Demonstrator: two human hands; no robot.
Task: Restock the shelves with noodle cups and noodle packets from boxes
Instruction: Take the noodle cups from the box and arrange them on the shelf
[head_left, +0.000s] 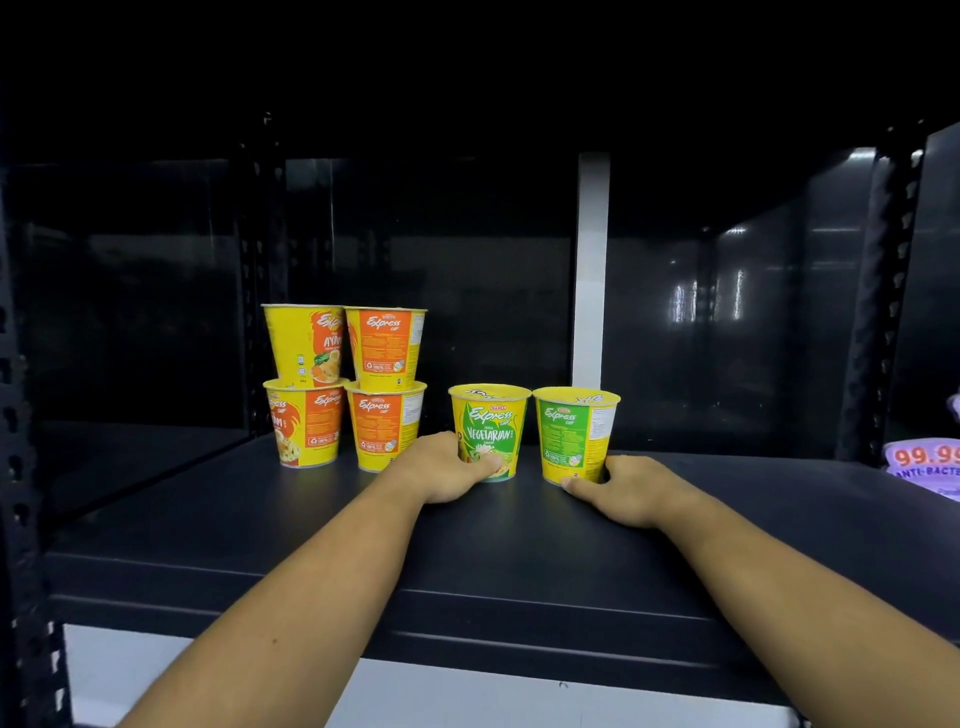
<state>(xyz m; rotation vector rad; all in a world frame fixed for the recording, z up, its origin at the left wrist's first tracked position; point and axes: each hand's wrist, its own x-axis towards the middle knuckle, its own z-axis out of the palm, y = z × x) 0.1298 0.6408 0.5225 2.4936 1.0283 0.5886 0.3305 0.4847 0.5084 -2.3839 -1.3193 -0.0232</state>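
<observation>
Two yellow-and-green vegetarian noodle cups stand upright side by side on the black shelf (519, 551). My left hand (447, 467) grips the base of the left green cup (491, 426), thumb across its front. My right hand (623, 491) grips the base of the right green cup (574, 431) from its right side. To the left, several yellow-and-orange noodle cups stand in two stacks of two: the left stack (306, 384) and the right stack (385, 387).
Black perforated uprights (878, 291) frame the shelf bay, and a white strip (591, 270) runs up the back. Purple anti-bacterial packs (924, 462) poke in at the right edge. Dark shelf surface stretches left and right of the cups.
</observation>
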